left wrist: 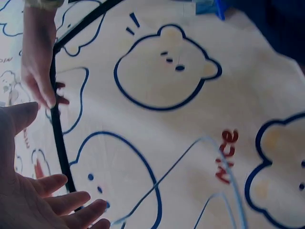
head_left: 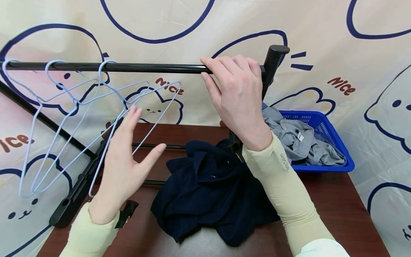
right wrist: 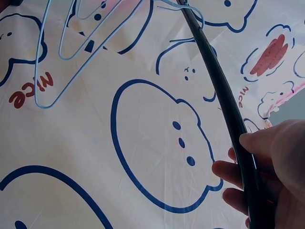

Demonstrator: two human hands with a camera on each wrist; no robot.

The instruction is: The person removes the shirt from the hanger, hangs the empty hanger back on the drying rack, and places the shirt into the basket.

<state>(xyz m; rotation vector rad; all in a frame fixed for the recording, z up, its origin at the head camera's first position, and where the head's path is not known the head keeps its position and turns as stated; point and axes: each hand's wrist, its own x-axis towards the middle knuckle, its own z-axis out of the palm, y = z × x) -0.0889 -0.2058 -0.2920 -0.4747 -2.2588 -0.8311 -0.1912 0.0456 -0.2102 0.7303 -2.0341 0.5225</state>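
Note:
Near the right end of a black clothes rail (head_left: pixel 154 67), my right hand (head_left: pixel 237 92) grips the bar. The right wrist view shows its thumb and fingers (right wrist: pixel 228 174) curled round the rail. My left hand (head_left: pixel 123 164) is raised with straight fingers and the thumb spread, holding nothing. It overlaps the nearest light-blue wire hanger (head_left: pixel 124 102) in the head view. Several such hangers hang bare from the left part of the rail. Below my hands, a dark navy garment (head_left: pixel 208 196) lies crumpled on the brown table (head_left: pixel 334 207).
At the back right stands a blue plastic basket (head_left: pixel 346 162) with grey clothing (head_left: pixel 298 139) in it. The rack's black upright (head_left: pixel 271 67) rises beside my right hand. A black rack foot (head_left: pixel 75 192) lies at the left, and a printed cloth (head_left: pixel 321 21) hangs behind.

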